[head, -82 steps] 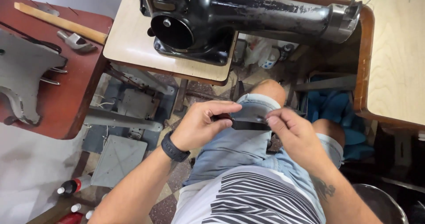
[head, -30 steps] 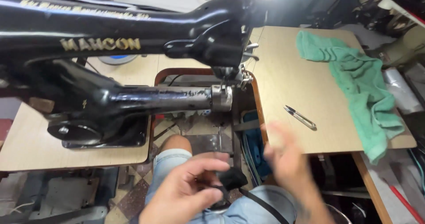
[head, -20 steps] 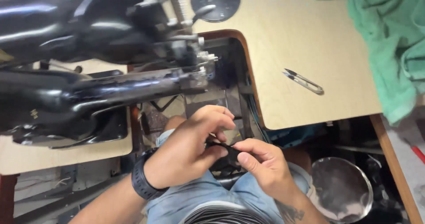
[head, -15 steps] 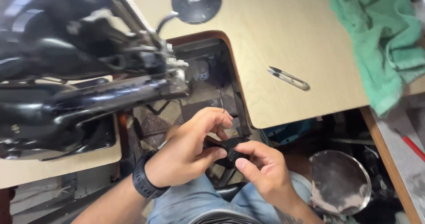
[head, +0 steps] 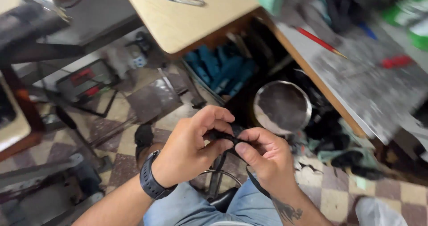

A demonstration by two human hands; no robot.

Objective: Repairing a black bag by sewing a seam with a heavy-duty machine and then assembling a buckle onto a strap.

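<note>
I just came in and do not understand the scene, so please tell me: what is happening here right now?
A seated person holds a small black strap between both hands over the lap. The left hand, with a black watch on its wrist, pinches one side; the right hand pinches the other. A thread snip lies on the tan table above, and a round metal bowl sits below the table edge. The picture is blurred, so the strap's details cannot be told.
</note>
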